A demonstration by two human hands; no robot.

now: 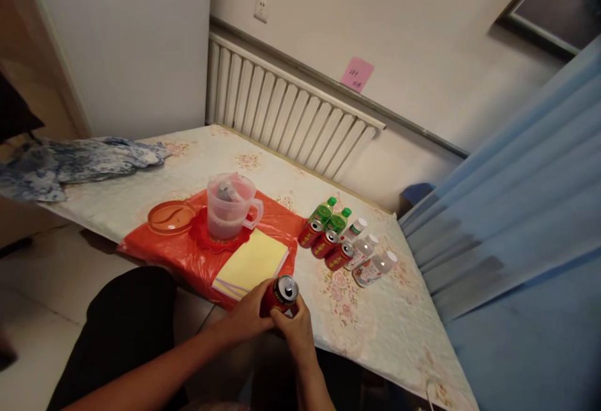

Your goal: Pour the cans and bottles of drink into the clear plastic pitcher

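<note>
Both hands hold one dark red can (pixel 278 297) near the table's front edge, its silver top facing up with the opening showing. My left hand (pixel 248 317) wraps the can's left side, and my right hand (pixel 298 329) grips its right side and lower front. Just beyond the can lies a folded yellow cloth (pixel 253 263) on a red plastic sheet (pixel 154 249). A clear pitcher (pixel 230 208) containing something grey stands on a red scalloped dish (pixel 200 236), with an orange round lid (pixel 171 217) to its left.
Right of the sheet stand red cans (pixel 325 245), green-capped bottles (pixel 339 220) and white-capped bottles (pixel 373 269). A patterned cloth (pixel 98 161) lies at the far left of the table (pixel 375 336). Blue curtains (pixel 530 223) hang at right; a radiator (pixel 282 111) is behind.
</note>
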